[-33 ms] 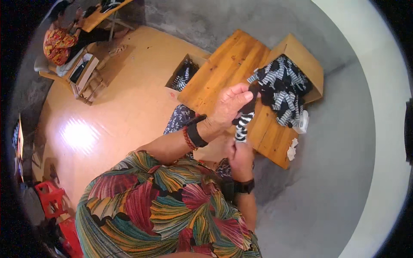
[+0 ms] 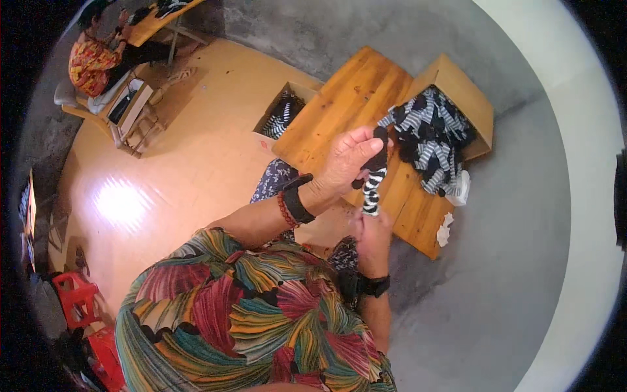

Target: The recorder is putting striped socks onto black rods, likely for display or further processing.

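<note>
A knitted glove, black with a black-and-white striped cuff, hangs between my two hands above the table's near edge. My left hand is closed on its black part, with the thumb pressed on top near the upper end. A small black finger of the glove sticks out beside the cuff. Just below, my right hand is at the striped cuff's lower end, its fingers drawn together there and somewhat blurred. Beyond my hands, a heap of similar black gloves with grey striped cuffs spills from a cardboard box lying open towards me.
The wooden table carries the box. A second carton with striped knitwear stands left of it. White crumpled paper lies at the table's right edge, near a white packet. Another person sits far left; red stools stand lower left.
My right hand has shifted slightly to the right and up at the cuff. The glove's black upper end stands a little straighter; my left hand keeps its grip.
</note>
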`<state>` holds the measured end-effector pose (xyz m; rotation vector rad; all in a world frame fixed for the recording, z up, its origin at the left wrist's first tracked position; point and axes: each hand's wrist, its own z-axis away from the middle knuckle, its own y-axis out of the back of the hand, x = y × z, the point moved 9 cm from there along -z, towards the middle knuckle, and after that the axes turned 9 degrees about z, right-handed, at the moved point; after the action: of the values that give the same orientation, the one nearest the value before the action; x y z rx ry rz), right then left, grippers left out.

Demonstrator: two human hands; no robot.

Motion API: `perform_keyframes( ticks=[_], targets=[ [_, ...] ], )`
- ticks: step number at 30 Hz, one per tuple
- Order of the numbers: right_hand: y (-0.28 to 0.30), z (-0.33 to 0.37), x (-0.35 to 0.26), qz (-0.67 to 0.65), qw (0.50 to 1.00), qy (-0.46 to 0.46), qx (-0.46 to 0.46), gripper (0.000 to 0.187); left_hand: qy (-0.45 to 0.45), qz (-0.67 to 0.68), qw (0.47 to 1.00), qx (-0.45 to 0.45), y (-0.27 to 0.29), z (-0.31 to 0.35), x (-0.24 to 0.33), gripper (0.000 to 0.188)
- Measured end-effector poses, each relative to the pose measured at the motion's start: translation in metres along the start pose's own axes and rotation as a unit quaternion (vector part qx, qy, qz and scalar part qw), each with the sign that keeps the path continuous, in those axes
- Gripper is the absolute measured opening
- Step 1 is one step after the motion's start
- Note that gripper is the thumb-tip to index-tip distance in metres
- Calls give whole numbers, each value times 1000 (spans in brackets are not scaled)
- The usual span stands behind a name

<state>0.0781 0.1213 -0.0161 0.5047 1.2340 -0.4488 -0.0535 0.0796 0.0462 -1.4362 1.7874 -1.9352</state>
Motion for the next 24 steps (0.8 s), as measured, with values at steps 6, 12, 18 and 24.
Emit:
perform_keyframes(
  ticks=[6, 12, 18, 24],
  targets=[
    [34, -5, -24, 216, 948, 195, 130, 22, -32, 33, 999, 28, 6, 1, 5, 18],
    [32, -6, -28, 276, 926, 192, 174, 19, -27, -20, 999, 28, 9, 0, -2, 18],
    [-51, 10, 8, -241, 930, -119, -252, 32, 21, -87, 996, -22, -5, 5, 5, 21],
    [13, -7, 4, 34, 999, 11, -23, 14, 0, -43, 999, -17, 4, 0, 11, 26]
  ],
)
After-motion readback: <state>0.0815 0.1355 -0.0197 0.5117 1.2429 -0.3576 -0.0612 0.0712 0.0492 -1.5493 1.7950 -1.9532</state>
